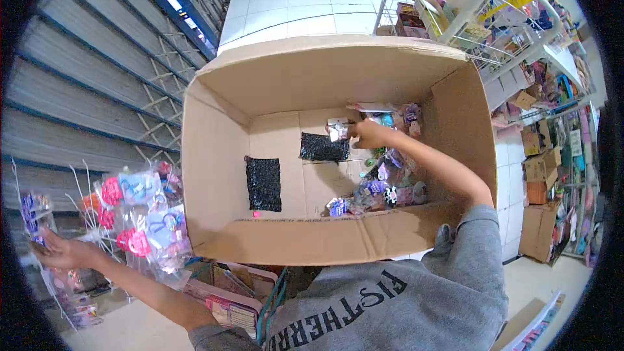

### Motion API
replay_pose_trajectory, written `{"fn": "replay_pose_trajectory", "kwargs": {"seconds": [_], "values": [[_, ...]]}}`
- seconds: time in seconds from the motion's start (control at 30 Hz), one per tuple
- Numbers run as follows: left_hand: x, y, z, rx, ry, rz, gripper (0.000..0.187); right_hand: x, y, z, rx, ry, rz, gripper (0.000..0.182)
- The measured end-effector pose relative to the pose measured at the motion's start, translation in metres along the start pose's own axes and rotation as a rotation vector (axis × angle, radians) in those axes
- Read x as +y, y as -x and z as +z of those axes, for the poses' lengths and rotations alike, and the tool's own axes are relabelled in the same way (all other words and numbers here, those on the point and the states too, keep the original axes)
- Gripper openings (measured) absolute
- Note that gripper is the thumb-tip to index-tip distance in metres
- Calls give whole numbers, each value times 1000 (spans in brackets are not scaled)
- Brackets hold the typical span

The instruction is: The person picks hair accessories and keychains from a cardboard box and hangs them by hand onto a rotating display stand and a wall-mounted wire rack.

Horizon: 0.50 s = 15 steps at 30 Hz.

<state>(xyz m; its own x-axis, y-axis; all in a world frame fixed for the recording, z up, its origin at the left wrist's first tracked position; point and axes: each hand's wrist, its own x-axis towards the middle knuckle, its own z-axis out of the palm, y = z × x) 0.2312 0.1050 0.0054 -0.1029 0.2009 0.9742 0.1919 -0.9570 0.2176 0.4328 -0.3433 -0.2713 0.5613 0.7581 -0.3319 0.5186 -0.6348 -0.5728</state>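
Note:
My right hand reaches into a large open cardboard box, its fingers closed on a small clear packet with a white and dark item inside. The packet is over a black taped patch on the box bottom. Small packaged accessories, many of them purple, lie heaped along the right side of the box. At the far left, my left hand is at a wire hook rack, fingers apart, right below a purple packet. Pink and blue packaged accessories hang beside it.
A second black patch is on the box bottom. Behind the left rack stands a metal shutter. A white wire cart full of goods is at the back right, with stocked shelves and cartons along the right. A pink basket sits below the box.

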Motion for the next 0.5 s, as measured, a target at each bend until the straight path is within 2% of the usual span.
{"fn": "replay_pose_trajectory", "kwargs": {"seconds": [0.03, 0.07, 0.1, 0.17, 0.2, 0.23, 0.27, 0.3, 0.33, 0.37, 0.4, 0.47, 0.5], "values": [[10, 7, 12, -7, 9, 9, 39, 10, 0, 10, 24, 65, 25, 35], [22, 13, 23, 47, 64, 18, 36, 23, -7, 26, 38, 138, 138, 44], [37, 20, 36, 99, 119, 28, 33, 30, -15, 38, 130, 204, 103, 47], [92, 42, 62, -315, 449, 110, 26, 32, -29, 52, 259, 361, -5, 55], [124, 64, 76, -573, 526, 72, 24, 25, -32, 51, 292, 423, -22, 57], [156, 84, 90, -830, 609, 115, 16, 19, -34, 48, 324, 486, -40, 60], [179, 100, 102, -1120, 433, 211, 18, 26, -42, 60, 447, 567, -35, 74], [207, 117, 115, -1486, 453, 151, 22, 29, -47, 60, 447, 566, -41, 74], [213, 150, 126, -1682, 523, 119, 25, 30, -52, 61, 348, 519, 53, 75], [208, 187, 135, -1819, 504, 308, 26, 33, -55, 63, 245, 470, 144, 76], [220, 208, 138, -2186, 246, 307, 27, 43, -60, 71, 247, 410, 139, 76], [210, 286, 136, -2389, 357, 487, 26, 51, -62, 73, 251, 388, 114, 74], [205, 326, 129, -2526, 316, 544, 26, 53, -61, 73, 278, 377, 95, 73]]}}
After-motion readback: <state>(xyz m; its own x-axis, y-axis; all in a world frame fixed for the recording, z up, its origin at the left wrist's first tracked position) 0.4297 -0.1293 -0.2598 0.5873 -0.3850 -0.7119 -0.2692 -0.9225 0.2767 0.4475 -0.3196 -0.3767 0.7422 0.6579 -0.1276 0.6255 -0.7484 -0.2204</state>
